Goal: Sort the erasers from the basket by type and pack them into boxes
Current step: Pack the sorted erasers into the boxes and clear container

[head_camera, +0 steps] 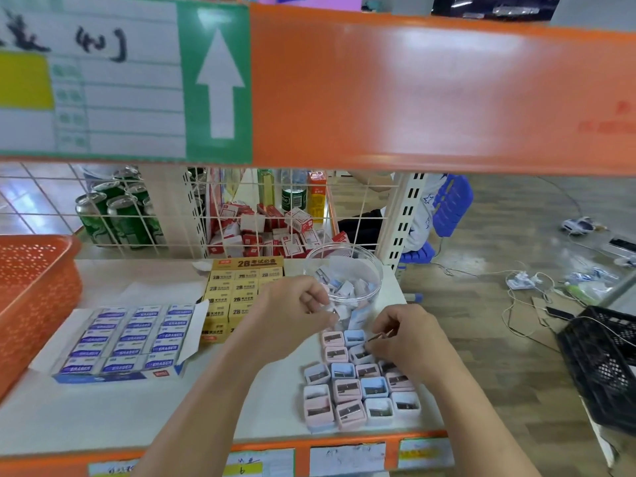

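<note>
Step in hand, likely: grouping pastel pieces (361, 390), near right, by clear tub (344, 270). Left hand (296, 311) and right hand (402, 335) apart, fingers curled; holdings cannot be told. Blue eraser box (130, 339) left, full. Next: careful pinch, piece into tub.

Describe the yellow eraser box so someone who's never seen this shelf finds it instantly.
On the white shelf, go right from the orange basket, past the blue box of erasers. The yellow box sits next, left of the clear round tub. It alone is yellow, with black 2B printed on its erasers.
</note>
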Available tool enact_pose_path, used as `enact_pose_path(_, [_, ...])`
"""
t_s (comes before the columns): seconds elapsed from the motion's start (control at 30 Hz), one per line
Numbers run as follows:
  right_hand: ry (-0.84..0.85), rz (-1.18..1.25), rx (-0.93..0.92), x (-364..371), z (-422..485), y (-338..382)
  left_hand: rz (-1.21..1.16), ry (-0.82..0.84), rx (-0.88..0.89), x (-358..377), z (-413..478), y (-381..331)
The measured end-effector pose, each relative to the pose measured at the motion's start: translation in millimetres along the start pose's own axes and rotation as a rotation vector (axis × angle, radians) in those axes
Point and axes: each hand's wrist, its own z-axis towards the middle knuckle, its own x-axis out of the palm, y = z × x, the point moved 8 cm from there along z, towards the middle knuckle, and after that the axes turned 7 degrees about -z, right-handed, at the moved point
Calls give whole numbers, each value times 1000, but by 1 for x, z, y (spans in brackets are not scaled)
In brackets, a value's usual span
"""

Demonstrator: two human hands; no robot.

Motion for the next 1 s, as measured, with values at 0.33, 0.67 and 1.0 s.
enact_pose_path(0.33, [-47, 58, -93, 1, 2, 0, 78, -181, 21, -16, 24, -20])
enact_pose_path(0.67, [-161, 687, -190, -29, 15, 29, 143, -214, 8, -15, 46, -13])
enact_pose_path(1.0, [-497, 432, -120, -44, 22, 36, 99, -164, -34, -13, 17, 8])
